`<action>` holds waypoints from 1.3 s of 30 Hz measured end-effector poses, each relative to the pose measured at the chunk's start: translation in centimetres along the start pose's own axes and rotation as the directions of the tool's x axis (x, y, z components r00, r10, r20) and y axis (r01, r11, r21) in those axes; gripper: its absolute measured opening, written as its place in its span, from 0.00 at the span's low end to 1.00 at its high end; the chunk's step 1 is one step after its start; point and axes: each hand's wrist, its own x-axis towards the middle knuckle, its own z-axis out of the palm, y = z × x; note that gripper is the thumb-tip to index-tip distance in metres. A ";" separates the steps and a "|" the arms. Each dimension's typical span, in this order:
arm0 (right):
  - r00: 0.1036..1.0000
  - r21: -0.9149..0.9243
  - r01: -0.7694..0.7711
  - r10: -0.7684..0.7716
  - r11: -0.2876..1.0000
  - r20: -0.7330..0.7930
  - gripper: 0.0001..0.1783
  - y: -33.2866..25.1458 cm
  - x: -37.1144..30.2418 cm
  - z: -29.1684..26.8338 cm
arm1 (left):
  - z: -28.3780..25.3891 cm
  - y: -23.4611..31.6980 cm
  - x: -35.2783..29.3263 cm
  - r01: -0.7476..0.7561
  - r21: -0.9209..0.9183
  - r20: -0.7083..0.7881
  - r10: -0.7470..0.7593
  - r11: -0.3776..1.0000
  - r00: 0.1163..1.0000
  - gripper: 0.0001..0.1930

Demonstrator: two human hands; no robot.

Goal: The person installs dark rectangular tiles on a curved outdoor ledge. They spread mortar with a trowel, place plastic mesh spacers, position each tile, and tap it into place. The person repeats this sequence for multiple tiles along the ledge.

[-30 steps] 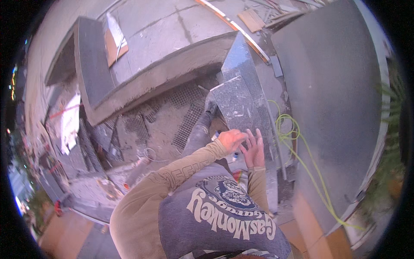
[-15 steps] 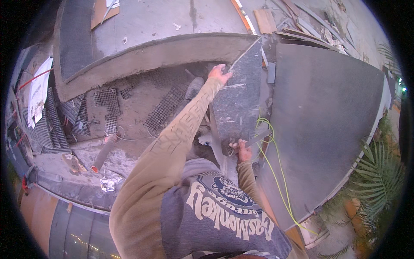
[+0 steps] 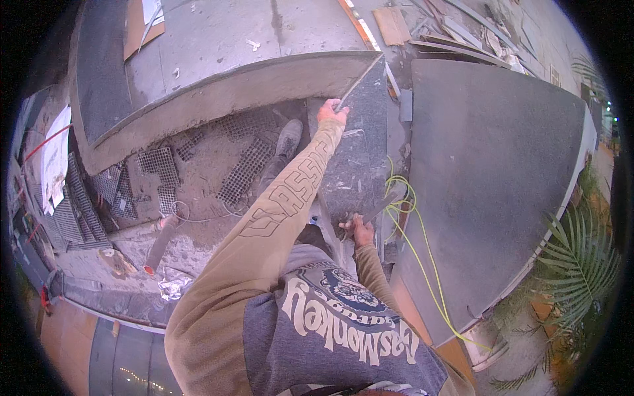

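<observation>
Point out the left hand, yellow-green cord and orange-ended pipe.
Left hand [image 3: 332,112], head view: back of the hand.
Yellow-green cord [image 3: 415,200], head view: coil's right side.
Orange-ended pipe [image 3: 161,245], head view: mid-length.

I am on a building site: dark gridded mats [image 3: 247,171], a long, rough grey ledge [image 3: 218,98], thin grey strips [image 3: 481,23] strewn about.

The person wears a two-tone sweatshirt [image 3: 264,343]: its torso is slate grey, printed with chunky cream lettering [image 3: 343,330] and a round navy emblem [image 3: 350,288]. The left sleeve [image 3: 218,290] is khaki with dark outlined capitals; the right sleeve [image 3: 375,272] is khaki too. Dusty grey trousers [image 3: 273,170] meet a dirt-coated shoe [image 3: 289,137].
</observation>
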 end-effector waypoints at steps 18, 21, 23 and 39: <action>0.926 -0.648 0.211 -0.362 0.732 -0.107 0.25 5.4 1.2 2.1 | -9.0 -1.6 5.3 -0.152 0.136 0.453 0.074 0.979 0.888 0.35; 0.936 -0.592 0.040 -0.238 0.805 -0.260 0.30 4.9 -3.9 0.3 | -13.4 -1.2 1.1 -0.177 0.273 0.512 0.013 0.946 0.859 0.23; 0.909 -0.641 -0.023 -0.250 0.768 -0.333 0.34 2.3 -5.1 0.1 | -19.9 -2.1 2.2 -0.055 0.230 0.449 -0.055 0.972 0.892 0.14; 0.846 -0.650 -0.385 -0.032 0.655 -0.533 0.25 28.1 2.3 -17.2 | -45.1 -15.0 -14.2 0.160 0.702 0.092 -0.311 0.694 0.946 0.05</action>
